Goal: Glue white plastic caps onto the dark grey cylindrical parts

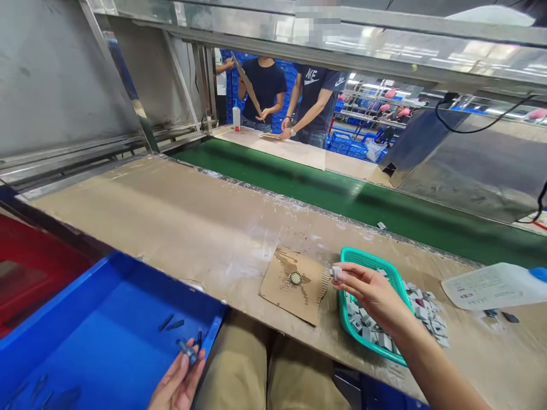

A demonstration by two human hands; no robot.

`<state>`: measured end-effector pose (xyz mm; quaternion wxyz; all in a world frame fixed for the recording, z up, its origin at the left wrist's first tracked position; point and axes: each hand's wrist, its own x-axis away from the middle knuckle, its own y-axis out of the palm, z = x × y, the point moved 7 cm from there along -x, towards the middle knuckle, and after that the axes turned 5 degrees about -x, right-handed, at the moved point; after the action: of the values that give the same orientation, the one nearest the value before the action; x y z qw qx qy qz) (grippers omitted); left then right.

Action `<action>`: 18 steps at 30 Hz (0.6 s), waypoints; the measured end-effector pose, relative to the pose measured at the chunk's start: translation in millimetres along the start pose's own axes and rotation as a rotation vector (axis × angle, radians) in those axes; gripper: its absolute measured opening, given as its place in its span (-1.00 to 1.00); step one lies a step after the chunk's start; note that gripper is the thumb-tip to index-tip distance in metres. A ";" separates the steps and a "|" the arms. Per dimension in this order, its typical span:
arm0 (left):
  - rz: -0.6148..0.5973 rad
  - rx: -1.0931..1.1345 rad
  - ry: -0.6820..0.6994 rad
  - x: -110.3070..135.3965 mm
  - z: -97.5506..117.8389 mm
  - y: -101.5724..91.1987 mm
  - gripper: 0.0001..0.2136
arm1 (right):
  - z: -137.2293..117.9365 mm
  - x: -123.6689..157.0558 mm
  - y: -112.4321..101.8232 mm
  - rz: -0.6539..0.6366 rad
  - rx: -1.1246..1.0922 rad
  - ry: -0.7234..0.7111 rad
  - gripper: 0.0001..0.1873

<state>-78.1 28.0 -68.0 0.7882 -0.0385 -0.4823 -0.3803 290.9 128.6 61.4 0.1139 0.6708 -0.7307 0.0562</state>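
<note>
1. Fingertips of the right hand point(371, 290) pinch one small grey block point(336, 273), lifted clear above the near-left rim of the teal basket point(363, 261). Grip is closed on the block, thumb and forefinger only; probably a light hold so the piece can be turned or fitted.

2. Directly under that wrist, the basket holds a heap of like grey pieces point(421, 310), some spilled over its far-right edge onto the bench. Stock sits right below the picking hand, so the reach is short.

3. Just left of the pinched block lies a cardboard scrap point(290, 285) with a small round metal part point(295, 278) at its middle and dark smears around it. Likely a work pad that keeps the mess off the bench top point(179, 222).

4. The left hand point(177, 381) is low, near the lap, palm up, fingers curled around a small dark part point(188, 350); closed on it, loosely as far as I can tell.

5. Beyond those fingers, a blue bin point(85, 341) holds a few more dark parts point(171, 324), within easy reach of that hand.

6. Well beyond both grips: a green conveyor belt point(342, 199), and other people point(294, 97) at a far table. A white plastic bottle point(491, 285) lies on its side, right of the basket.
</note>
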 end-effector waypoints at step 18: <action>-0.577 -0.083 -0.084 31.6 -47.9 115.6 -0.79 | 7.1 -29.2 57.3 -0.083 0.845 -0.283 -0.75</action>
<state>38.3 71.5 -33.1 0.6246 0.0527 -0.4895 -0.6062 235.5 160.5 51.6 -0.2691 0.6882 -0.6245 0.2529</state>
